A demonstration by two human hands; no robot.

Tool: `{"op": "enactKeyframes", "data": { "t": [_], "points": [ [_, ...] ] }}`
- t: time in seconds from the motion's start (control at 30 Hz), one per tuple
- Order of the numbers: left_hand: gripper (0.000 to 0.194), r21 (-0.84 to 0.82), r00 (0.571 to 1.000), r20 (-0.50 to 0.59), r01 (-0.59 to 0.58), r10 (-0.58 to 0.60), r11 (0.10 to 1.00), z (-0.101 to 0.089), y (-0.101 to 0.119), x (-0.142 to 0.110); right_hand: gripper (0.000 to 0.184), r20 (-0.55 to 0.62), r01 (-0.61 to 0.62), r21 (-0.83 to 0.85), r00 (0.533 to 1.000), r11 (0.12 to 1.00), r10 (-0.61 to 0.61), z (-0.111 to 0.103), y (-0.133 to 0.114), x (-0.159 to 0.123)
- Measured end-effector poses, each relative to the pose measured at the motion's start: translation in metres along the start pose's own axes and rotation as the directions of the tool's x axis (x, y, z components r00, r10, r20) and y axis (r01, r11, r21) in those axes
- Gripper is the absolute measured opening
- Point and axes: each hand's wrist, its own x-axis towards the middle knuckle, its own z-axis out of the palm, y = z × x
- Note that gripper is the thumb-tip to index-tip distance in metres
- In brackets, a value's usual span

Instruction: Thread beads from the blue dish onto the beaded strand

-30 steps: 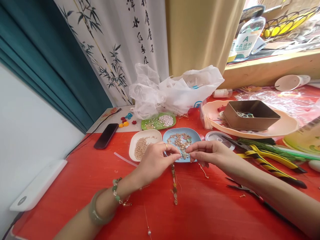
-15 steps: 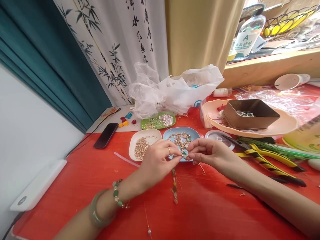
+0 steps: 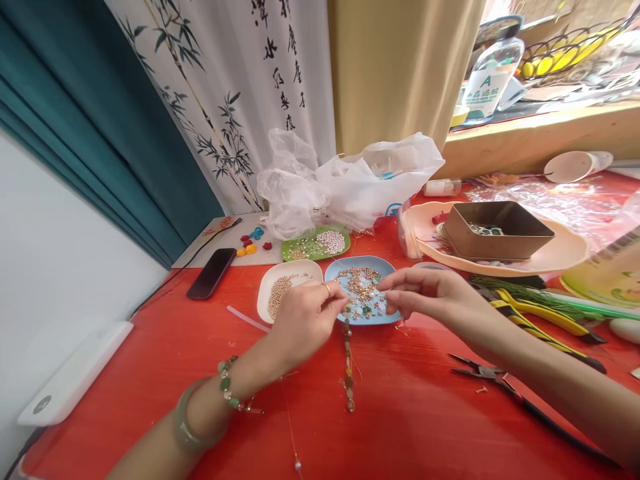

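My left hand (image 3: 304, 319) is closed in a pinch on the upper end of a beaded strand (image 3: 348, 367) that hangs down onto the red table (image 3: 410, 413). My right hand (image 3: 425, 293) is pinched over the right side of a blue dish (image 3: 334, 271) filled with small gold findings and beads; what its fingertips hold is too small to name. The two hands sit a few centimetres apart above the dish's front edge. A bead bracelet and a jade bangle circle my left wrist.
A white dish of gold beads (image 3: 287, 290) and a green dish with pearls (image 3: 316, 245) lie behind my left hand. Nearby are a phone (image 3: 212, 273), white plastic bags (image 3: 350, 183), a peach tray with a metal tin (image 3: 497, 230), yellow-handled pliers (image 3: 545, 320) and small pliers (image 3: 493, 377).
The hands, which met fingertip to fingertip over the dish's front edge, have drawn apart. My right hand has risen and moved back over the dish; the left keeps the strand.
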Motion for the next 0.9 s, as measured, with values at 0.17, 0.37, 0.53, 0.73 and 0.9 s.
{"op": "enactKeyframes", "data": {
  "t": [0.17,0.37,0.53,0.73,0.9],
  "points": [
    [0.016,0.063,0.998,-0.016,-0.059,0.060,0.996,0.002,-0.009,0.001,0.009,-0.129,0.108,0.371,0.990,0.922,-0.064,-0.015,-0.002,0.002],
    [0.021,0.388,0.879,-0.103,-0.396,0.466,0.832,0.010,-0.016,-0.001,0.014,-0.119,0.109,0.501,0.991,0.859,-0.056,-0.015,-0.007,0.002],
    [0.022,0.525,0.788,-0.042,-0.506,0.615,0.684,0.010,-0.013,0.000,0.018,-0.224,0.197,0.177,0.962,0.964,-0.156,-0.014,-0.011,-0.006],
    [0.023,0.476,0.782,0.027,-0.557,0.622,0.680,0.017,-0.015,-0.002,0.010,-0.326,0.316,-0.273,0.858,0.909,-0.396,-0.016,-0.027,-0.019],
    [0.014,0.024,0.965,-0.025,-0.259,0.259,0.966,0.018,-0.009,-0.001,0.014,-0.331,0.242,-0.209,0.894,0.948,-0.301,-0.019,-0.032,-0.020]
  ]
}}
